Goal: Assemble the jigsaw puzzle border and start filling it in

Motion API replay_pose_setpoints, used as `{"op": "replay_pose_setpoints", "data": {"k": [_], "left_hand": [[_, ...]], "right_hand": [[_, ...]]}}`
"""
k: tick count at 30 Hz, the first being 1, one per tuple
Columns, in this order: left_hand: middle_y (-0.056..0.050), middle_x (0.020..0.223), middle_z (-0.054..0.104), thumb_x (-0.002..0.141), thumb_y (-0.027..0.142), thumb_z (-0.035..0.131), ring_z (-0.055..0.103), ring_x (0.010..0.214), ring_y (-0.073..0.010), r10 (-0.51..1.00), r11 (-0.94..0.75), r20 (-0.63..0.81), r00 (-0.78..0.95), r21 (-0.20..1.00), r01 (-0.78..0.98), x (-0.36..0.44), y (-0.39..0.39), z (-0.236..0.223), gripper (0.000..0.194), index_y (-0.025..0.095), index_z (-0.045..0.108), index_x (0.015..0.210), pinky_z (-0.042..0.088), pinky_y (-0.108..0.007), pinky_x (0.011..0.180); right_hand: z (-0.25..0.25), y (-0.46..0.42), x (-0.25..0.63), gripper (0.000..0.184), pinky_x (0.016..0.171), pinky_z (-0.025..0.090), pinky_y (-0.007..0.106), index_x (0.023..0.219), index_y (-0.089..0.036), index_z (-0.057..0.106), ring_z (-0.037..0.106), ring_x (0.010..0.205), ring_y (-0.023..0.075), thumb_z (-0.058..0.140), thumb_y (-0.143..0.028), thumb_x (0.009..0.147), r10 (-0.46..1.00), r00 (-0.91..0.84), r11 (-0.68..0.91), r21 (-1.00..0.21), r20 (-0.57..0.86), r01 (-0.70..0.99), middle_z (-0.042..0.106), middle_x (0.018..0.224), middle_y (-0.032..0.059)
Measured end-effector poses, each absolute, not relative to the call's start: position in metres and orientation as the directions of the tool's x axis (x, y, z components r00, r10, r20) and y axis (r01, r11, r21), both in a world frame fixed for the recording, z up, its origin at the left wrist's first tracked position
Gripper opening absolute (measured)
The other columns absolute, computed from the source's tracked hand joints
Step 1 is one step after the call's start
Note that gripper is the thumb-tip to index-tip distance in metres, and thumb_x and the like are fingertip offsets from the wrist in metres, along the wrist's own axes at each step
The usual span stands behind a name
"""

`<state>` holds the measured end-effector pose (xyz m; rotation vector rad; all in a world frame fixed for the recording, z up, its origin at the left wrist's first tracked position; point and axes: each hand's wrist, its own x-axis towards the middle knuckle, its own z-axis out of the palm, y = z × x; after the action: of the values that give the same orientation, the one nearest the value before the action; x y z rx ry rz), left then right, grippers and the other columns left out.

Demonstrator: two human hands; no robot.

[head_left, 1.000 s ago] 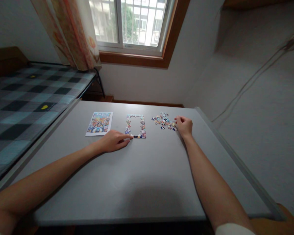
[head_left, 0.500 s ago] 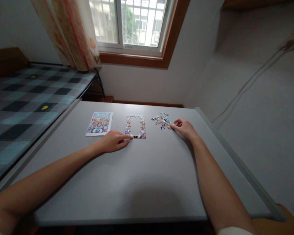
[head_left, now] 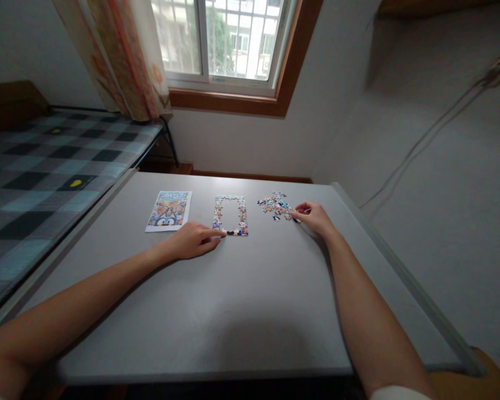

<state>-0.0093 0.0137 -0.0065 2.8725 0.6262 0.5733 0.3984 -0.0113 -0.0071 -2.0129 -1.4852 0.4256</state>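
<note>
A rectangular frame of joined jigsaw puzzle pieces (head_left: 244, 216) lies on the table, with bare tabletop showing in its middle. My left hand (head_left: 195, 240) rests at its lower left corner, index finger stretched out and touching the bottom border. To the right is a heap of loose puzzle pieces (head_left: 275, 204) in mixed colours. At the heap's right edge my right hand (head_left: 312, 216) has thumb and fingers pinched together on a puzzle piece, which the fingertips mostly hide. A printed picture sheet (head_left: 169, 211) with a blue cartoon face lies left of the frame.
The grey-white table (head_left: 216, 300) has a raised edge strip along its right side. A bed with a checked cover (head_left: 70, 161) stands at the left. Behind are a barred window (head_left: 237, 44) and a curtain (head_left: 125, 61); a cable (head_left: 425, 133) hangs along the right wall.
Almost nothing differs. My right fingertips have shifted very slightly at the edge of the heap; my left hand stays on the frame.
</note>
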Motion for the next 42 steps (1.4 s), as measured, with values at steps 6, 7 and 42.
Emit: {"op": "replay_pose_setpoints", "data": {"k": [6,7,42], "left_hand": [[0.0,0.062,0.068,0.096,0.032,0.051,0.057,0.052,-0.0084,0.433,-0.899,0.319,0.843,0.221,0.379,-0.01,0.015,-0.007,0.032,0.023,0.073,0.116,0.036,-0.019,0.054],[0.0,0.062,0.068,0.095,0.032,0.051,0.057,0.051,-0.0084,0.433,-0.899,0.32,0.843,0.218,0.379,-0.01,0.015,-0.008,0.032,0.023,0.073,0.116,0.036,-0.019,0.054],[0.0,0.062,0.068,0.096,0.032,0.049,0.059,0.053,-0.0083,0.417,-0.907,0.331,0.847,0.211,0.364,-0.009,0.013,-0.006,0.032,0.022,0.073,0.116,0.037,-0.018,0.054]], "right_hand": [[-0.008,-0.012,0.397,0.026,0.073,0.05,0.03,0.087,-0.016,0.066,0.062,0.074,0.017,0.067,-0.032,0.067,0.881,0.445,-0.234,-0.668,0.162,0.707,0.07,0.084,0.0082],[-0.008,-0.013,0.397,0.026,0.074,0.05,0.03,0.088,-0.016,0.066,0.062,0.073,0.0168,0.066,-0.031,0.068,0.874,0.456,-0.236,-0.671,0.17,0.703,0.07,0.084,0.0081],[0.008,-0.022,0.399,0.041,0.059,0.04,0.025,0.088,-0.017,0.064,0.051,0.06,0.0114,0.079,-0.035,0.054,0.963,0.258,-0.22,-0.785,-0.079,0.579,0.058,0.062,-0.004]]}}
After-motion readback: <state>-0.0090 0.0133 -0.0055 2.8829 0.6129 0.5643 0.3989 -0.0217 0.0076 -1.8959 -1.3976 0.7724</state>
